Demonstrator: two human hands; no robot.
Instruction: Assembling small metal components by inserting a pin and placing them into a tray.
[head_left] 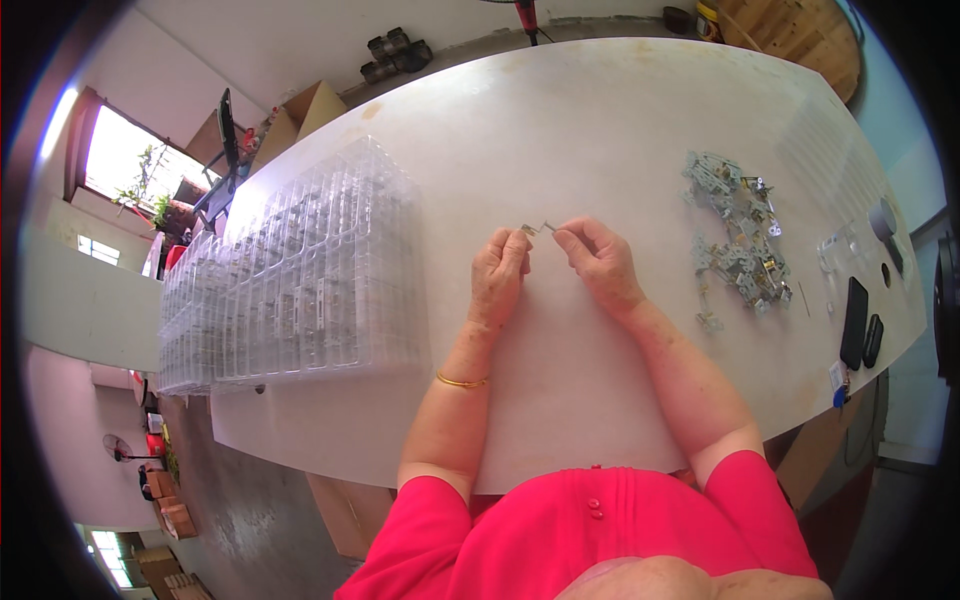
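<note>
My left hand (500,272) is closed in a pinch on a small brass-coloured metal part (530,230), held just above the middle of the white table (560,400). Facing it, my right hand (603,262) pinches a thin grey metal piece (549,226) between thumb and forefinger. The two pieces are close together between my fingertips; whether they touch is too small to tell. To the right lies a loose pile of small grey and brass metal parts (735,230), spread in a long heap.
Stacked clear plastic compartment trays (320,270), holding small parts, fill the table's left side. Along the right edge lie a black phone (854,322), a smaller black case (873,340), keys (838,378) and a grey round-headed object (884,222). A thin rod (804,298) lies beside the pile.
</note>
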